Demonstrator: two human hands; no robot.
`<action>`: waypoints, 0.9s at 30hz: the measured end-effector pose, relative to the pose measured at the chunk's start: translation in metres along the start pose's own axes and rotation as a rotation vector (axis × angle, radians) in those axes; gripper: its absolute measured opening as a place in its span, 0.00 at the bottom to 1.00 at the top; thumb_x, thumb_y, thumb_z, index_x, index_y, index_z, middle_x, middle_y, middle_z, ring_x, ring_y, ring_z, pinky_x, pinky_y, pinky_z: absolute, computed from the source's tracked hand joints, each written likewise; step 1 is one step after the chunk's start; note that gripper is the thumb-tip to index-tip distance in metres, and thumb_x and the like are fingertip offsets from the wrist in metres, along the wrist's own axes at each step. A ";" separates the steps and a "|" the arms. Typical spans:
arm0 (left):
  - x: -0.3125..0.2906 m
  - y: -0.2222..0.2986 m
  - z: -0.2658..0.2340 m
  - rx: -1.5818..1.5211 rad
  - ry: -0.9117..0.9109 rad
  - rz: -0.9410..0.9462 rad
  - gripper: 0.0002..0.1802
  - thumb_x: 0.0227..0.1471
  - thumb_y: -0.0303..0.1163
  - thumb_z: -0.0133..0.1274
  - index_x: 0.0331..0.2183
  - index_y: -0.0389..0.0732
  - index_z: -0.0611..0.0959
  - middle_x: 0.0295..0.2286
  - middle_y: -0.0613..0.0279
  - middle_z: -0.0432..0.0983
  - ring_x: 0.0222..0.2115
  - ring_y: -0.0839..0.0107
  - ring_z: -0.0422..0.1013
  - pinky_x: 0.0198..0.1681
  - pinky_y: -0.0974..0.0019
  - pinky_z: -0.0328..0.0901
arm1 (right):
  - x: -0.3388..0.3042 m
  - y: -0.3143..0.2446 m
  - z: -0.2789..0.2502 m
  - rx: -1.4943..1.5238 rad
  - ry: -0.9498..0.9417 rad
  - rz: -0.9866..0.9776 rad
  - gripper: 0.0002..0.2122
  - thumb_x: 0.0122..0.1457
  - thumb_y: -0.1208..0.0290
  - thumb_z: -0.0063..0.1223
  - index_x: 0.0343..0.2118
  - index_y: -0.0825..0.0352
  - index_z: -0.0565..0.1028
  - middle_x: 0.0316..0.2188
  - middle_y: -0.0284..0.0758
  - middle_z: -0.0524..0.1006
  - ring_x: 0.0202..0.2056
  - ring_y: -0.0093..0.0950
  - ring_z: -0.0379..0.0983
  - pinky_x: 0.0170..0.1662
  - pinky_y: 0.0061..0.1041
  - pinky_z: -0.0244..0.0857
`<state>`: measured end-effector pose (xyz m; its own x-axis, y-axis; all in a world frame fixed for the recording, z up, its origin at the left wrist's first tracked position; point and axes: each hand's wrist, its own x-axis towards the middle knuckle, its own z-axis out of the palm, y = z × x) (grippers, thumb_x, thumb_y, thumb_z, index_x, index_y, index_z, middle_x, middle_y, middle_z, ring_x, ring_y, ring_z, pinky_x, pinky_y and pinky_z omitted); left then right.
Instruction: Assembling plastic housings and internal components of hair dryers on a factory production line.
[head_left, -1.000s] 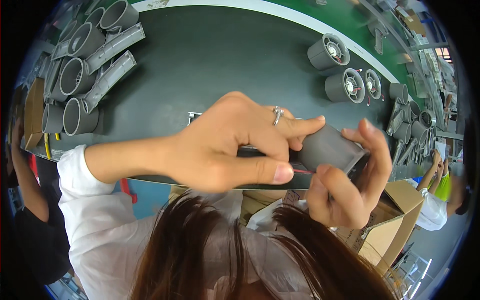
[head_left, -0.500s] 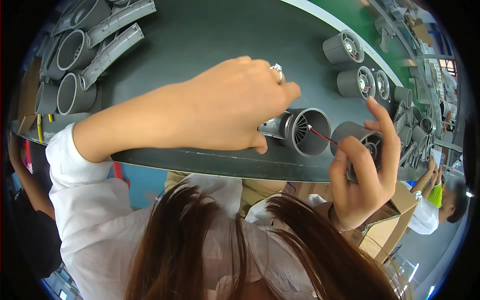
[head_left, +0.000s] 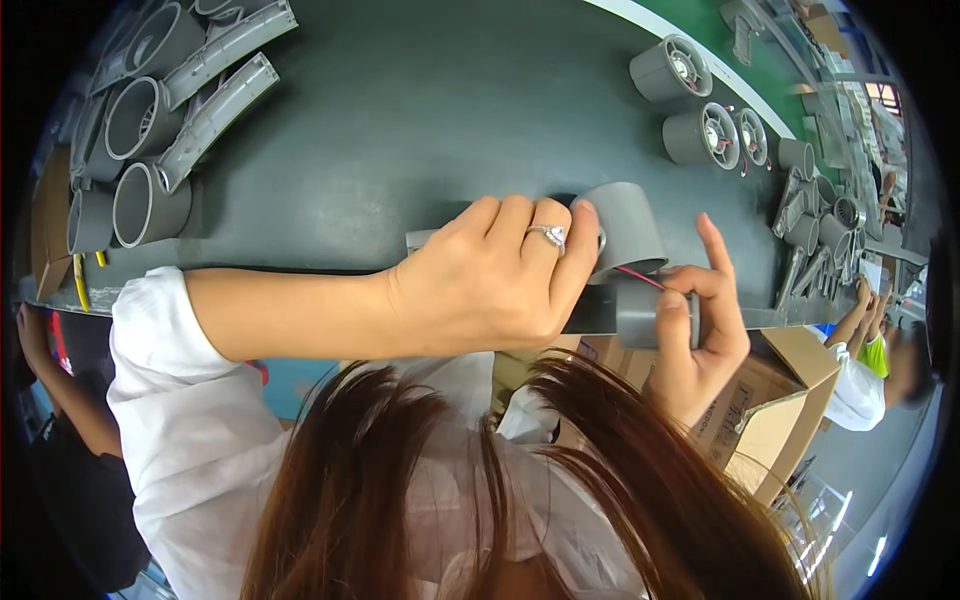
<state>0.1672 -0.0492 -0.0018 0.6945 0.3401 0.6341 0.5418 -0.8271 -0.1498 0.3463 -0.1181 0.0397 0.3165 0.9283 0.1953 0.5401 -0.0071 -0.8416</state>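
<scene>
My left hand, with a ring on one finger, is closed round a grey plastic housing that has a round barrel. Its handle is mostly hidden under that hand. Just below and to the right, my right hand grips a short grey cylinder between thumb and fingers, the index finger raised. A red wire runs from the barrel's opening to the right fingertips. The two grey parts sit close together at the table's near edge; whether they touch I cannot tell.
Grey housings with long handles stand at the left of the dark table. Short cylinders with fans inside stand at the far right, and more grey parts lie beyond. An open cardboard box is below the right edge.
My left hand has come down and closed on the housing, whose barrel has turned toward me. My right hand has moved left with the cylinder, bringing it under the barrel.
</scene>
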 end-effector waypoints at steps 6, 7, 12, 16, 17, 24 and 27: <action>-0.002 0.004 -0.002 -0.191 -0.039 -0.107 0.14 0.36 0.25 0.54 0.32 0.36 0.76 0.23 0.59 0.67 0.17 0.71 0.62 0.17 0.73 0.59 | -0.014 0.007 0.020 -0.064 0.107 -0.018 0.02 0.47 0.82 0.48 0.22 0.69 0.71 0.28 0.36 0.75 0.55 0.40 0.63 0.44 0.29 0.60; -0.003 0.003 -0.001 -0.201 -0.040 -0.096 0.14 0.36 0.25 0.54 0.32 0.36 0.76 0.23 0.59 0.67 0.17 0.71 0.62 0.17 0.73 0.59 | -0.015 0.006 0.021 -0.081 0.121 -0.061 0.03 0.48 0.83 0.48 0.22 0.69 0.71 0.28 0.35 0.75 0.55 0.40 0.64 0.44 0.28 0.60; -0.005 0.001 0.000 -0.385 -0.128 -0.237 0.10 0.37 0.24 0.52 0.28 0.40 0.74 0.22 0.60 0.65 0.18 0.68 0.65 0.18 0.67 0.63 | -0.026 0.009 0.020 -0.017 0.138 -0.018 0.03 0.50 0.82 0.48 0.23 0.69 0.72 0.29 0.33 0.75 0.55 0.35 0.63 0.43 0.26 0.59; -0.002 0.001 0.005 -0.415 0.017 -0.220 0.11 0.34 0.27 0.54 0.24 0.40 0.69 0.20 0.55 0.65 0.17 0.67 0.68 0.15 0.69 0.63 | -0.028 0.000 0.016 0.246 0.089 0.256 0.03 0.52 0.80 0.48 0.24 0.69 0.72 0.29 0.30 0.74 0.56 0.31 0.61 0.45 0.26 0.59; -0.003 0.001 0.003 -0.418 0.017 -0.214 0.11 0.34 0.27 0.54 0.24 0.40 0.69 0.20 0.55 0.65 0.17 0.67 0.68 0.15 0.69 0.63 | -0.027 -0.003 0.014 0.318 0.046 0.330 0.03 0.53 0.79 0.47 0.25 0.69 0.72 0.28 0.28 0.72 0.47 0.25 0.60 0.42 0.21 0.56; -0.009 0.001 0.002 -0.408 0.020 -0.149 0.13 0.34 0.28 0.54 0.28 0.38 0.75 0.22 0.53 0.69 0.18 0.67 0.69 0.18 0.69 0.65 | -0.023 -0.008 0.014 0.317 -0.062 0.465 0.02 0.55 0.76 0.47 0.27 0.67 0.71 0.24 0.21 0.67 0.28 0.12 0.57 0.33 0.12 0.50; -0.010 0.000 0.007 -0.378 0.010 -0.129 0.13 0.37 0.30 0.56 0.31 0.39 0.78 0.25 0.54 0.71 0.19 0.66 0.70 0.20 0.68 0.66 | -0.016 -0.009 0.011 0.264 -0.136 0.447 0.02 0.55 0.76 0.48 0.27 0.67 0.71 0.24 0.21 0.67 0.29 0.12 0.58 0.33 0.12 0.51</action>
<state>0.1638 -0.0500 -0.0133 0.6265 0.4486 0.6374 0.4104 -0.8851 0.2195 0.3277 -0.1293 0.0388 0.3569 0.8963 -0.2633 0.1554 -0.3349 -0.9293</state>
